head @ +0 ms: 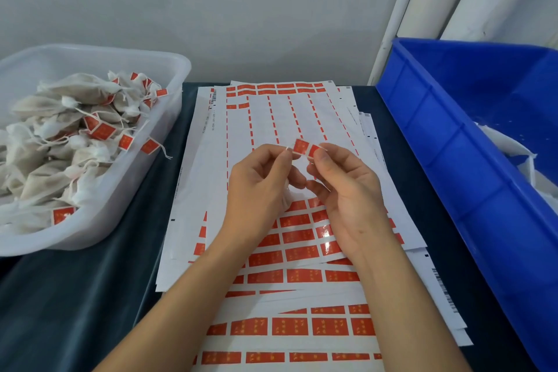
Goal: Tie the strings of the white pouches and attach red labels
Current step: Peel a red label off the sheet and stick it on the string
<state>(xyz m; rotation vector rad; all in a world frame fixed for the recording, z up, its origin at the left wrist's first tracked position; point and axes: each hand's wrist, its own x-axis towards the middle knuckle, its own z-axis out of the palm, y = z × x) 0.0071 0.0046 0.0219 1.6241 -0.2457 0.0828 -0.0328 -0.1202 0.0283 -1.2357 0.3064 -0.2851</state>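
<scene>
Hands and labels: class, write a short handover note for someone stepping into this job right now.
Left hand pinches a string end; a pouch seems tucked under its palm.
Right hand pinches a red label being folded on that string.
Finished, labelled pouches fill the clear tub, left.
Label sheets lie in the middle, top one partly used.
Blue bin, right, holds white material.
Left: press this label shut, drop the pouch in the tub, continue.

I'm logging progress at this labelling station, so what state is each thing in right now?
Red label: peeled off, pinched between both hands.
Left hand: pinches the label's left end.
Right hand: pinches its right end.
Label sheets: stacked, top one partly stripped.
Clear tub: filled with labelled pouches.
Blue bin: open, white material inside.
</scene>
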